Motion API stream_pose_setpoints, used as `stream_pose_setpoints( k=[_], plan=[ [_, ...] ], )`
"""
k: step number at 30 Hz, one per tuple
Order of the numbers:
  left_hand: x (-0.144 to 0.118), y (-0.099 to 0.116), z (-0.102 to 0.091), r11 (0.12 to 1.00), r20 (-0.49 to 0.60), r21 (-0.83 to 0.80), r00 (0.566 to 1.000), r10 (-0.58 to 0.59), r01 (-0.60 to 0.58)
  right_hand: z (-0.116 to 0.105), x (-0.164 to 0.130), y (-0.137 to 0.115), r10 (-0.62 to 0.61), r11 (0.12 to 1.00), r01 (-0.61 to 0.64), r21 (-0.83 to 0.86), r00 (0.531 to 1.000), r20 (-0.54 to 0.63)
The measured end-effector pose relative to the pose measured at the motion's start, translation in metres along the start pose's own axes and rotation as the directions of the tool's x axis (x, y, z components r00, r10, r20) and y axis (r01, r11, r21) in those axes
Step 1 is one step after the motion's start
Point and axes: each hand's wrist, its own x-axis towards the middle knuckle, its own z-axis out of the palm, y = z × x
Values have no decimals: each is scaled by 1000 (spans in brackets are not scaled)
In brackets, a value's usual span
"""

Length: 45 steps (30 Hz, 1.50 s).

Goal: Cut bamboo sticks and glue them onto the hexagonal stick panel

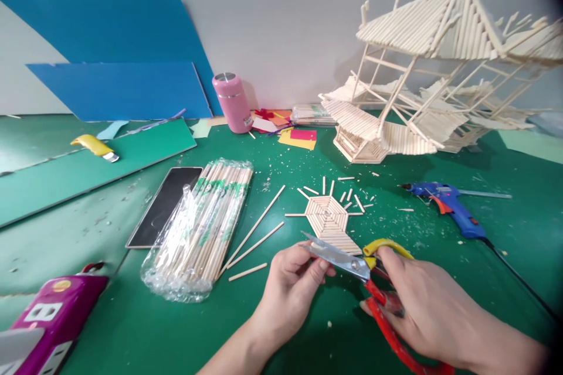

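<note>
My right hand (417, 299) is wrapped round the handles of scissors (341, 256), one handle yellow, the other red. Their metal blades point left, over the fingertips of my left hand (295, 281). That hand is closed in a pinch; what it holds, if anything, is hidden by the fingers and blades. Just beyond the blades, a web-shaped piece (326, 214) made of short wooden sticks lies flat on the green table (281, 158), with several thin sticks jutting from its edge. Short cut bits (358, 203) lie at its right.
Left of my hands are loose sticks (255, 245), a plastic-wrapped stick bundle (211, 222), a dark tablet-like slab (165, 202) and a purple power strip (57, 316). At right lies a corded blue glue gun (453, 205). Behind stand a stick-built model house (413, 70) and a pink flask (232, 104).
</note>
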Motion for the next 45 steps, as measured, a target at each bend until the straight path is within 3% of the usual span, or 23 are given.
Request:
stream_pose_setpoints(
  k=[6,13,17,27,35,45],
  plan=[
    [1,-1,-1,999,4,46,1000,-14,14,-1,2,4,12,1000,-11,-15,1000,17],
    [3,-5,-2,999,-5,-6,999,51,-51,-10,3,3,17,1000,-17,12,999,-48],
    [3,-5,-4,988,36,85,992,122,-125,-12,0,1,17,1000,-16,5,998,-68],
    [2,-2,-3,965,73,200,985,159,-171,-11,3,-1,-47,997,39,-66,991,-126],
    [2,-4,-3,964,54,213,987,153,-161,-11,3,1,0,996,1,-88,1000,4],
    [2,-8,-3,967,42,223,993,114,-121,-7,4,7,-19,995,17,-98,1000,-25]
  ],
)
